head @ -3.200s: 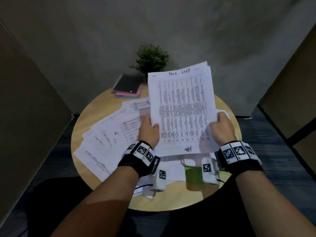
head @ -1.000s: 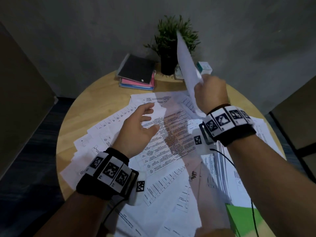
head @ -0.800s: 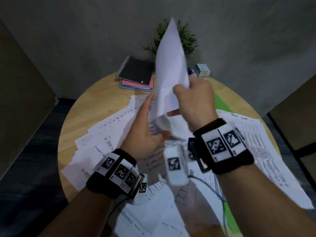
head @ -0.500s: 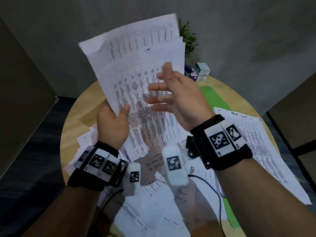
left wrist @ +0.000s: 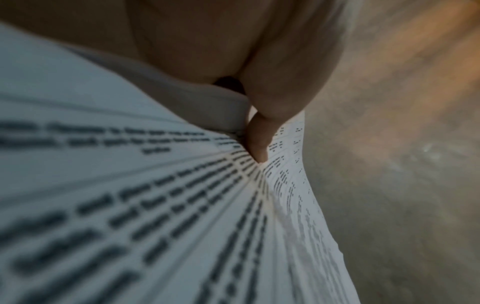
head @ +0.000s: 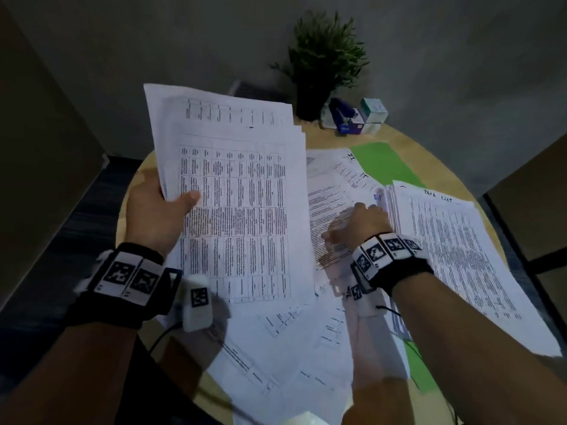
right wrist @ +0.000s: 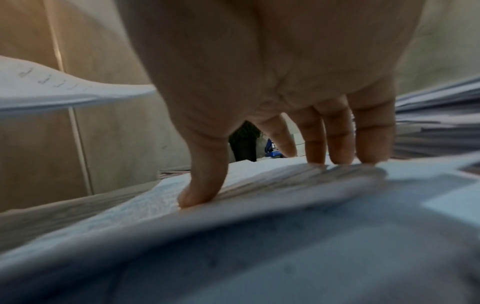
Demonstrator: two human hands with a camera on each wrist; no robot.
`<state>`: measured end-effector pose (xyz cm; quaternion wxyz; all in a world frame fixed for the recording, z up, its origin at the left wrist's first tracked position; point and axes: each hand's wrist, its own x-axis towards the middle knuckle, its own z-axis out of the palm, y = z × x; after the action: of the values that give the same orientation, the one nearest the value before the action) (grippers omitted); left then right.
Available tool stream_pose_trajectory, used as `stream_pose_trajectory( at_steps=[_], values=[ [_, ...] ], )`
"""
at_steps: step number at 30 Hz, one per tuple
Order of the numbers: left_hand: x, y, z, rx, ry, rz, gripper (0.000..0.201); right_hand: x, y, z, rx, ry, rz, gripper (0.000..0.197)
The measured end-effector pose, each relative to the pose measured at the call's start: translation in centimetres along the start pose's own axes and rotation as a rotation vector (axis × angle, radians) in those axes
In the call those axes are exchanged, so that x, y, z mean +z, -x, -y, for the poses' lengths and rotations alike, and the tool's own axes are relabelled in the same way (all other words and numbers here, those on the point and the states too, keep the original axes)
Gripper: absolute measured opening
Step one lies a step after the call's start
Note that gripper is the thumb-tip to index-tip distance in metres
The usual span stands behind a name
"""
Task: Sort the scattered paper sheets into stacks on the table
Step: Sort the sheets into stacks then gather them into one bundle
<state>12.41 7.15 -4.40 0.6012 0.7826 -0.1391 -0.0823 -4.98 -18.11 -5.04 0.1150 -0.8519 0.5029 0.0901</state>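
Your left hand [head: 150, 216] is now holding the small sheaf of table-printed sheets [head: 236, 194] on its own, thumb pinching the left edge and fingers behind, where half a second ago your right hand was spread flat against the front of those pages. Your right hand [head: 362, 222] is now reaching down to the loose sheets [head: 331, 194] lying in the middle of the desk [head: 408, 139]. In the right wrist view its fingertips [right wrist: 335, 156] and thumb are touching the top page with the fingers straight, holding nothing as yet.

You are, by the look of it, gathering like pages into the held sheaf and going for the next one. The sorting seems well short of done: many sheets are still lying fanned and overlapping towards the near edge.

One stack is already sitting on the right side of the desk, the thick pile headed with a handwritten title [head: 454, 240], just beside your right wrist. A green folder [head: 383, 164] is lying flat under the papers, partly covered; whether anything is inside it cannot be told. At the far edge, a potted plant [head: 322, 65] is standing with small boxes [head: 365, 115] beside it; their contents are not visible.
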Motion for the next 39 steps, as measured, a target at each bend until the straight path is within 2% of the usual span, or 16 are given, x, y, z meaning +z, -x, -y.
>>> stream_pose_trajectory(
  at_steps=[2,4,7,8,9,13,18,22,25,29,32,36,39],
  values=[
    [0.3,0.2,-0.3,-0.001,0.007,0.008,0.034,0.0,0.0,0.1,0.015,0.006,-0.032,0.089],
    [0.6,0.3,-0.6,0.013,0.0,0.024,0.032,-0.2,-0.3,0.1,0.024,-0.006,-0.069,0.074],
    [0.9,0.3,-0.8,-0.012,0.011,0.041,0.031,-0.9,-0.8,-0.3,-0.009,-0.067,-0.099,0.023],
    [1.0,0.3,-0.9,-0.028,0.019,0.053,0.03,-1.3,-0.8,-0.6,-0.018,-0.106,-0.101,0.009],
    [1.1,0.4,-1.0,-0.04,0.029,0.068,0.029,-1.8,-0.9,-0.9,-0.029,-0.144,-0.107,0.006],
    [1.5,0.5,-1.3,-0.05,0.047,0.121,0.03,-5.2,-0.7,-2.0,-0.124,-0.271,-0.194,0.012],
    [1.8,0.9,-1.6,-0.07,0.091,0.216,0.024,-11.3,-0.4,-2.2,-0.325,-0.299,-0.316,0.011],
    [2.4,1.3,-2.4,-0.032,0.141,0.287,0.04,-16.1,0.6,-0.9,-0.486,-0.257,-0.366,0.014],
    [3.0,1.4,-2.8,-0.033,0.156,0.337,0.023,-17.9,1.4,0.5,-0.585,-0.206,-0.36,0.011],
    [3.7,1.8,-3.3,-0.024,0.147,0.399,0.022,-17.8,1.6,2.6,-0.661,-0.232,-0.32,0.012],
    [3.3,1.6,-3.1,-0.015,0.15,0.355,0.024,-17.0,1.6,3.4,-0.652,-0.32,-0.293,0.012],
    [1.8,0.8,-2.5,0.014,0.133,0.249,0.025,-14.8,0.2,2.5,-0.516,-0.593,-0.346,0.02],
    [0.3,0.4,-2.1,0.047,0.064,0.197,0.037,-11.7,-0.8,0.8,-0.352,-0.551,-0.204,0.021]
  ],
)
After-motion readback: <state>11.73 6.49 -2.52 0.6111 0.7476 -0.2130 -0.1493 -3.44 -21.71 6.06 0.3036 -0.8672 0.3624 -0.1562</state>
